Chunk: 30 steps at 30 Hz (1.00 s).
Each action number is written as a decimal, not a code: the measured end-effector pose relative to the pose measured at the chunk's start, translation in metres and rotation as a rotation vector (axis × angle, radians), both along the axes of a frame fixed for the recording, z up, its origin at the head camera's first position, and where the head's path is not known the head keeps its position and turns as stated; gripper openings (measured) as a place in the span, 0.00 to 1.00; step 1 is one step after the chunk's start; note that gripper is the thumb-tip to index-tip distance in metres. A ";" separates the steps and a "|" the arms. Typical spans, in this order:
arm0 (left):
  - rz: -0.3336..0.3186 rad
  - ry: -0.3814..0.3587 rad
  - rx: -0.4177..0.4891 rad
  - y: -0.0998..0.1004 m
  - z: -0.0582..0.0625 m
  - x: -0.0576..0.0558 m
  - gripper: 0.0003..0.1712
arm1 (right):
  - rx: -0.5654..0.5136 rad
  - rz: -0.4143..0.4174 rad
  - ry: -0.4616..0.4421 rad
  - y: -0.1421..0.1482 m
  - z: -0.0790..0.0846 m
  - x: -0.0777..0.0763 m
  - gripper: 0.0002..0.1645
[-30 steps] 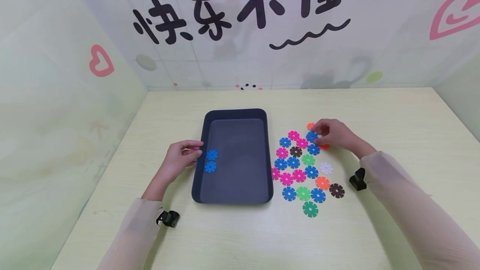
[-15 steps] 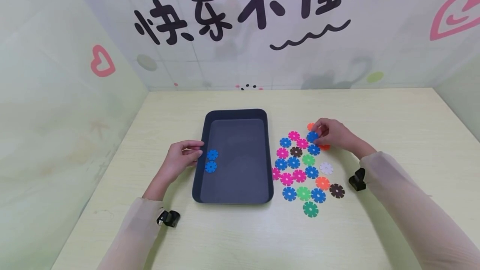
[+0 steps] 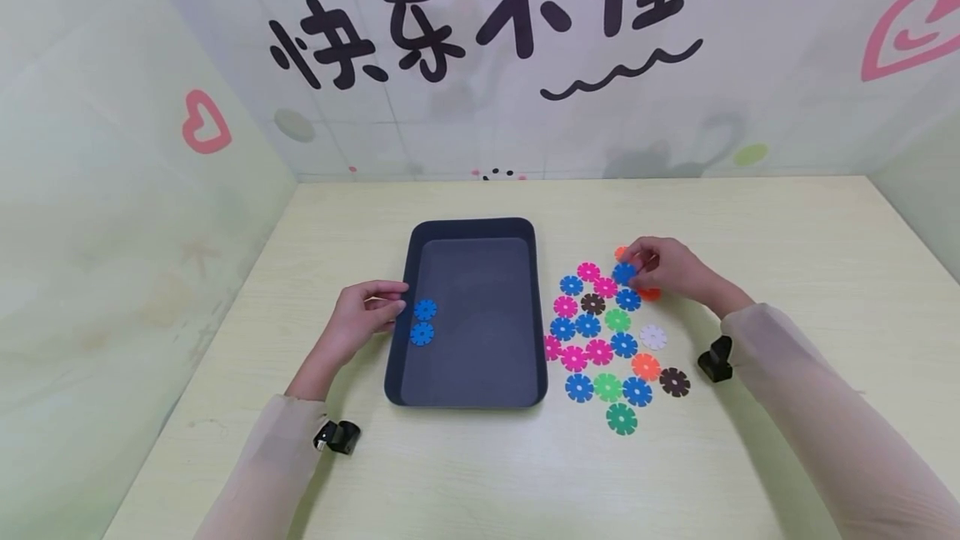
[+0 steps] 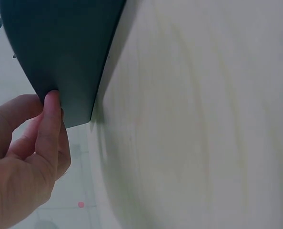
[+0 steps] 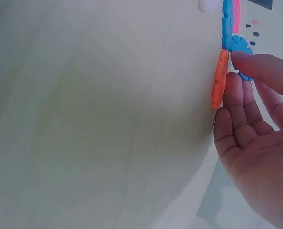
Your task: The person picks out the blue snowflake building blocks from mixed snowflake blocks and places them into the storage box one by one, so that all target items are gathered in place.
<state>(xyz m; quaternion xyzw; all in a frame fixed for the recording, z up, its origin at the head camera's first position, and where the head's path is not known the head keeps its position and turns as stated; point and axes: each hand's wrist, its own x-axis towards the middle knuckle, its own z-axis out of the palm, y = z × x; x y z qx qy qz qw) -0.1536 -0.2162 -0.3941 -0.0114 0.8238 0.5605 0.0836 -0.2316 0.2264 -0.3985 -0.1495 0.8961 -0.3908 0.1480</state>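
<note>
The blue disc (image 3: 625, 273) is pinched in the right hand (image 3: 667, 268), right of the tray (image 3: 480, 348), toward the far edge of the counter (image 3: 480, 473). It has barely shifted over the last second, so lifting seems hardly begun. The right forearm (image 3: 832, 411) slants inward; the left hand (image 3: 358, 315) grips the tray's left rim.

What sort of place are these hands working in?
Probably a small recording booth: a pale table with a printed backdrop of big lettering rising behind it, and a black device at each wrist.
</note>
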 end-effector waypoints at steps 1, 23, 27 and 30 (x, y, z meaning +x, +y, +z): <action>0.001 -0.001 -0.001 0.000 0.000 0.000 0.18 | 0.002 -0.003 0.001 -0.001 0.001 0.001 0.18; 0.002 0.013 0.002 0.000 -0.001 -0.001 0.19 | -0.015 0.015 0.075 -0.003 0.012 0.000 0.13; 0.004 0.012 0.005 0.000 -0.002 -0.001 0.19 | -0.030 0.018 0.089 -0.007 0.017 0.001 0.13; 0.007 0.010 0.007 0.001 -0.002 0.000 0.18 | -0.046 0.022 0.098 -0.010 0.022 0.003 0.13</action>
